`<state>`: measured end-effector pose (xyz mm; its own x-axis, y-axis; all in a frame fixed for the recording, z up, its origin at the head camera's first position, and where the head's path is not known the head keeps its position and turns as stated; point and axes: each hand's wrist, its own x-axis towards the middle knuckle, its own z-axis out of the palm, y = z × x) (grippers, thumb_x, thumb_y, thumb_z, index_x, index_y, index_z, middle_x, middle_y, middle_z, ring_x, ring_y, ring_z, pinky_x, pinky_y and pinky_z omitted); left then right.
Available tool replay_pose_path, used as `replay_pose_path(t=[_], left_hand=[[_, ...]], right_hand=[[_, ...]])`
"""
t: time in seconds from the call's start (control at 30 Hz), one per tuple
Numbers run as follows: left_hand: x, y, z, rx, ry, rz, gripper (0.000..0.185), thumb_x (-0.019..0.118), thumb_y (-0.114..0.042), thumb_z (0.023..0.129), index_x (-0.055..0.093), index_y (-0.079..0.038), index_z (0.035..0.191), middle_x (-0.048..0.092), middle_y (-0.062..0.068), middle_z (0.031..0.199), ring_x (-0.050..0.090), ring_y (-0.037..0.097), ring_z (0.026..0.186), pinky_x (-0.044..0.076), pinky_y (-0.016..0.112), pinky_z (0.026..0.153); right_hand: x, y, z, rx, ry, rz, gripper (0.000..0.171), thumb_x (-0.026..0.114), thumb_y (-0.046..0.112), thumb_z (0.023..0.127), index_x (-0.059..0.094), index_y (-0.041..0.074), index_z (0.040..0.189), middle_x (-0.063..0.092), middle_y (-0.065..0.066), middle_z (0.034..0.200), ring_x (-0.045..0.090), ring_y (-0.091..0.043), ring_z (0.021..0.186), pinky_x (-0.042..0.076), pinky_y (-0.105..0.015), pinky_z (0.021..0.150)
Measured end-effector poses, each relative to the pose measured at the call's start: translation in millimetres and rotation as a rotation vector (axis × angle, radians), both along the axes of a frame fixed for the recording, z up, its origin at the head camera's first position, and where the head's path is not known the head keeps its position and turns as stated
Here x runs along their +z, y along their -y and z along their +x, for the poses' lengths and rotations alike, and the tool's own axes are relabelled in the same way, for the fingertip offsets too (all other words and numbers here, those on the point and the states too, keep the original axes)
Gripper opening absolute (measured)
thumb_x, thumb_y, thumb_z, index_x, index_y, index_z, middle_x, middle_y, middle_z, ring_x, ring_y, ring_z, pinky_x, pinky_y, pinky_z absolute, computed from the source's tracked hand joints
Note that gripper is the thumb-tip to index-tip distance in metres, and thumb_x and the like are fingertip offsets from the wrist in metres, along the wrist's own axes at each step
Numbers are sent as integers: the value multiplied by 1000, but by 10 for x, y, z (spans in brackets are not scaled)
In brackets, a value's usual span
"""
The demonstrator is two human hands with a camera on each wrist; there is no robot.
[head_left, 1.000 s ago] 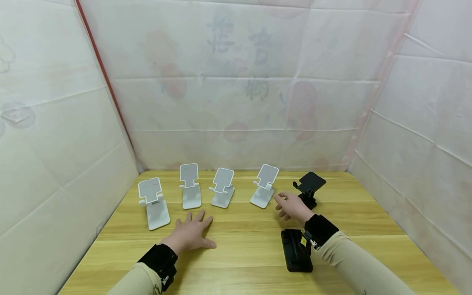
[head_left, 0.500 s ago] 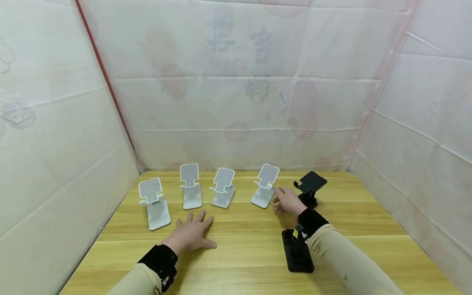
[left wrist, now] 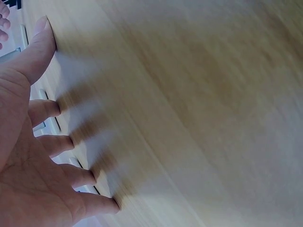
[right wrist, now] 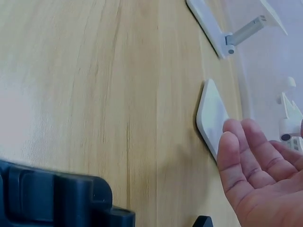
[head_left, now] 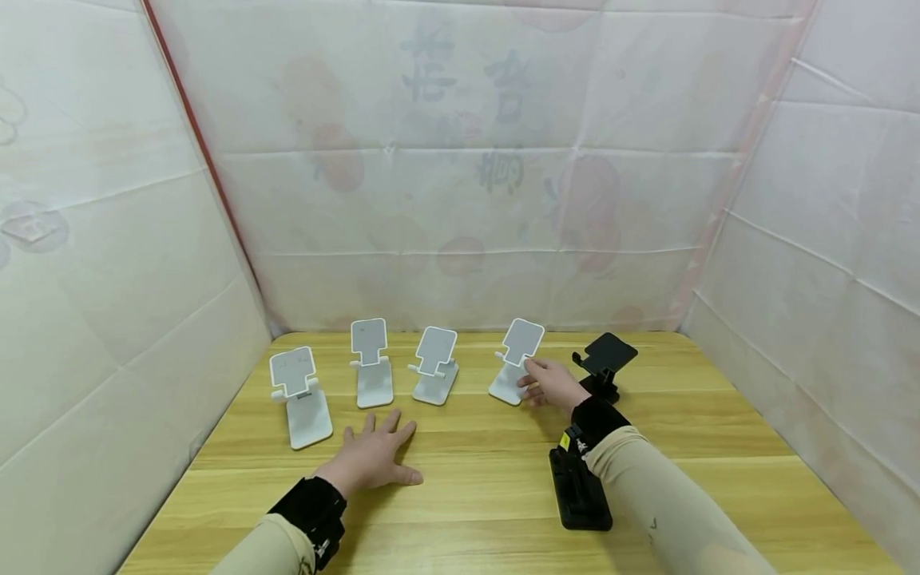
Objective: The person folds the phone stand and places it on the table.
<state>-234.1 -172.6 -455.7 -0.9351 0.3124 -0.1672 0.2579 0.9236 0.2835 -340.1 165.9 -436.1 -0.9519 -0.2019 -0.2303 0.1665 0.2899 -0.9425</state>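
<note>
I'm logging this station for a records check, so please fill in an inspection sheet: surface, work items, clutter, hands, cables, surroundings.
Surface: wood-grain tabletop, light, shadowed under the hands.
Work items: four white stands, unfolded, in an uneven row; one unfolded black stand at the back right; one low black stand nearer the front, apparently folded, partly behind the right wrist.
Clutter: nothing seen.
Left hand: fingers spread, fingertips down on the tabletop, holding nothing.
Right hand: fingers loosely bent at the rightmost white stand; contact cannot be told.
Cables: nothing seen.
Surroundings: pale sheeting with faint prints on the left, back and right.
</note>
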Motion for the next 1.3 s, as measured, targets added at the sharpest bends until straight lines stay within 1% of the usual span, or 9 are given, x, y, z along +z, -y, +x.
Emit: replay_pose_path(t=[0.23, 0.43, 0.57, 0.67, 0.93, 1.03, 1.17, 1.23, 1.3], left_hand=[[13, -4, 10, 6, 3, 5, 94, 76, -65, 80, 47, -13, 154, 30, 23, 163, 23, 64, 143, 18, 88, 107], [5, -7, 8, 6, 6, 2, 95, 76, -65, 80, 47, -13, 154, 29, 23, 164, 22, 65, 143, 17, 88, 107], [5, -8, 9, 9, 4, 7, 95, 76, -65, 80, 47, -13, 154, 29, 23, 164, 22, 65, 143, 16, 89, 107], [4, -12, 10, 11, 5, 8, 95, 76, -65, 80, 47, -13, 154, 29, 23, 164, 21, 64, 143, 16, 88, 108], [10, -18, 19, 18, 13, 18, 95, 76, -64, 80, 46, -13, 155, 28, 23, 165, 20, 64, 144, 14, 88, 108], [18, -19, 26, 19, 13, 23, 95, 77, -64, 81, 46, -13, 155, 28, 23, 165, 19, 64, 144, 14, 88, 109], [30, -21, 35, 16, 10, 26, 94, 77, -63, 81, 47, -12, 154, 28, 23, 164, 20, 64, 144, 14, 88, 108], [35, -23, 37, 14, 8, 24, 94, 77, -63, 81, 47, -12, 154, 28, 24, 164, 20, 64, 144, 15, 89, 108], [39, -22, 38, 13, 9, 19, 94, 77, -63, 81, 47, -12, 154, 28, 24, 164, 20, 65, 144, 15, 89, 108]], right_hand=[[-18, 46, -28, 7, -10, -5, 47, 44, 22, 110, 40, -5, 149, 60, -27, 122, 68, -32, 96, 59, -35, 74], [36, 87, 2, 1, -3, -17, 47, 44, 22, 110, 38, -7, 147, 57, -30, 128, 67, -39, 101, 59, -35, 75], [73, 129, -4, -18, 24, -33, 50, 44, 25, 111, 35, -7, 149, 56, -30, 133, 69, -34, 101, 60, -34, 77], [64, 146, -30, -41, 40, -63, 51, 43, 28, 112, 36, -6, 149, 58, -28, 131, 69, -28, 98, 60, -33, 78], [44, 121, -56, -95, -3, -125, 46, 38, 26, 113, 39, -7, 145, 62, -25, 121, 68, -22, 87, 61, -35, 81], [69, 108, -59, -102, -13, -126, 46, 37, 25, 113, 36, -7, 147, 60, -28, 126, 69, -23, 91, 61, -36, 83], [118, 97, -42, -123, -20, -136, 49, 37, 23, 113, 30, -6, 153, 52, -31, 136, 67, -30, 105, 60, -39, 89], [133, 93, -35, -128, -21, -141, 51, 36, 24, 114, 29, -6, 154, 49, -31, 139, 65, -33, 111, 59, -40, 91], [138, 92, -33, -135, -23, -143, 53, 34, 27, 114, 29, -6, 154, 50, -31, 138, 65, -34, 111, 59, -40, 93]])
